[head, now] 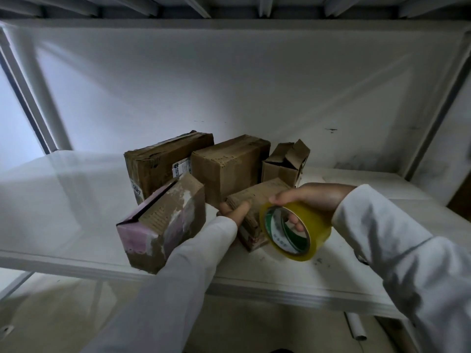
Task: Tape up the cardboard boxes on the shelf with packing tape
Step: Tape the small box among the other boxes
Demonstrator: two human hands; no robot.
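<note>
Here our left hand grips the near end of a small box lying on the shelf, fingers curled round its edge. Our right hand holds the tape, thumb on the outer rim and fingers hooked through the core, just in front of that box.

Risks, as we judge them: we cannot see a free tape end, so it may be stuck flat to the roll and need picking loose, which costs the right hand its hold. The box sits near the shelf's front lip; a pull on the tape could drag it off if the left grip slackens. The pink box at the left overhangs the lip already and touches our left sleeve, so an elbow nudge could tip it.

Looks: the tape is a yellowish clear roll with a green-and-white printed core. The boxes are worn brown cardboard, dented, with old tape residue. Two bigger boxes stand behind, flaps down. A small open box at the back right has its flaps up.
</note>
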